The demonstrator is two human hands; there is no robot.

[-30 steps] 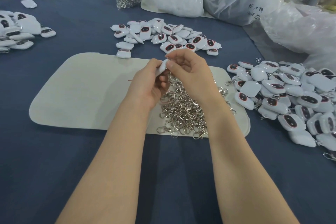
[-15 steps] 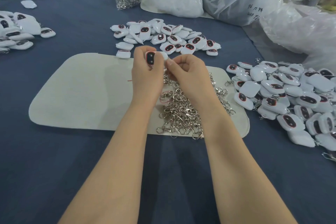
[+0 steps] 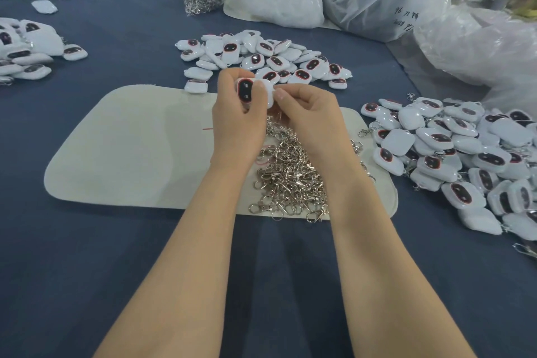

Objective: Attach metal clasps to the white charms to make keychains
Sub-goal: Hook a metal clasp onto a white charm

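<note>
We hold one white plastic dark-faced charm (image 3: pixel 245 91).
Left hand (image 3: pixel 238 122) wraps it; right hand (image 3: pixel 309 118) pinches its edge.

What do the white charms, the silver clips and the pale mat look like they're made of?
The held charm: probably glossy moulded plastic; smooth white shell catching highlights. The clasps: shiny silver metal, with bright glints. The mat: seemingly matte felt or cloth; dull, soft-looking surface with no shine.

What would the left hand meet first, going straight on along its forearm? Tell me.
Likely the pile of loose white charms just beyond the left hand, though its height is unclear.
</note>
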